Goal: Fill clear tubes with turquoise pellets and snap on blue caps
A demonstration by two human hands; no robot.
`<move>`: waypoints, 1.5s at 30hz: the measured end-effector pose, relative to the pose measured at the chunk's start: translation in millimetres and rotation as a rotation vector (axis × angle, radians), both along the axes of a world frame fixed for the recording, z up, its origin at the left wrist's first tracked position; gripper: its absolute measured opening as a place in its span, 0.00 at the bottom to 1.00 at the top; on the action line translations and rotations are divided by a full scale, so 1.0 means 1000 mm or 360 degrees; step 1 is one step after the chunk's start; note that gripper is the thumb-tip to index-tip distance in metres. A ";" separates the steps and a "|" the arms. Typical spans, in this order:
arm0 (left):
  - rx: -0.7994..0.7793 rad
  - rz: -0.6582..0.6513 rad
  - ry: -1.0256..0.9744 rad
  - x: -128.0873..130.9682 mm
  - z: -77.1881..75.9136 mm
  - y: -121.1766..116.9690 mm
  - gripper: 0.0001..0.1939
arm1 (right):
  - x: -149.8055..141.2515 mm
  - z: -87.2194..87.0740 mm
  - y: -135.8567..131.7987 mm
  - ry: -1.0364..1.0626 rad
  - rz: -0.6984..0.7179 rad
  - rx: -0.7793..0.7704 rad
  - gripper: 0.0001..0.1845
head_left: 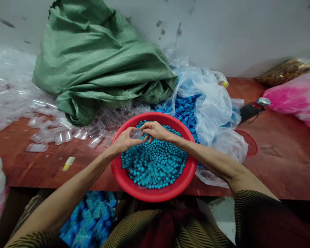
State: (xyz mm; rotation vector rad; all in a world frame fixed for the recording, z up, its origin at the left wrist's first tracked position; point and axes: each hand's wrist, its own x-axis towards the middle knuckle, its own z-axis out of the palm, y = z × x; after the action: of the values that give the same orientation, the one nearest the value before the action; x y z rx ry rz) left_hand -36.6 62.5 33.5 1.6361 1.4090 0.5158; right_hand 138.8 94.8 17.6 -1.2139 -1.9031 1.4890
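Clear plastic, a small piece [136, 134], sat above the basin's back-left rim, pinched between the thumb and bent forefinger of the left hand [125, 140]. Right hand [156, 131]: fingers curled down, tips close beside the piece; could not tell whether they held any part of it.

Below both hands: turquoise beads [160, 162], heaped inside a red basin [155, 196]. Thin clear loops lay among the beads near the basin's front-left wall. Basin stood at the desk's front edge, its rim reaching past that edge in view.

Behind and left of the basin: clear plastic cases [60, 136], loose, spread to the desk's left end. Green sack [103, 62] lay over part of them, toward the back edge. Yellow-and-white packet [68, 163] lay flat nearer the front edge.

Right of the sack: blue pieces [184, 110] in an open translucent bag [209, 103]. Farther right: dark flask [250, 111], tilted, silver-capped; red round mat [248, 142] nearer the front; pink-filled bag [297, 98] toward the back-right corner
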 end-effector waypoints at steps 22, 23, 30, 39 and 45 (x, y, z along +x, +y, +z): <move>0.0089 -0.0191 -0.0050 0.028 -0.016 0.008 0.29 | 0.025 -0.026 -0.011 0.0246 -0.0407 0.0097 0.14; 0.0108 -0.0190 -0.0113 0.030 -0.017 0.007 0.30 | 0.026 -0.025 -0.015 0.0275 -0.0434 0.0084 0.14; 0.0227 -0.0318 -0.0299 0.033 -0.017 -0.003 0.39 | 0.032 -0.015 -0.027 0.0358 -0.0422 0.0110 0.10; 0.0324 -0.0118 -0.0297 0.043 -0.017 -0.005 0.41 | 0.030 -0.017 -0.029 0.0741 -0.0517 -0.0364 0.07; 0.0414 -0.0199 0.0078 0.046 -0.021 -0.003 0.36 | 0.037 -0.017 -0.025 0.0293 -0.0420 0.0184 0.07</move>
State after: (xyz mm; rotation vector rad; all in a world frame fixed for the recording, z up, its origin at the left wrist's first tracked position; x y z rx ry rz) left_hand 9.4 59.5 12.2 1.9425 1.3067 0.6093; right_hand 175.3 69.7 0.4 -1.1797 -1.6152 1.2861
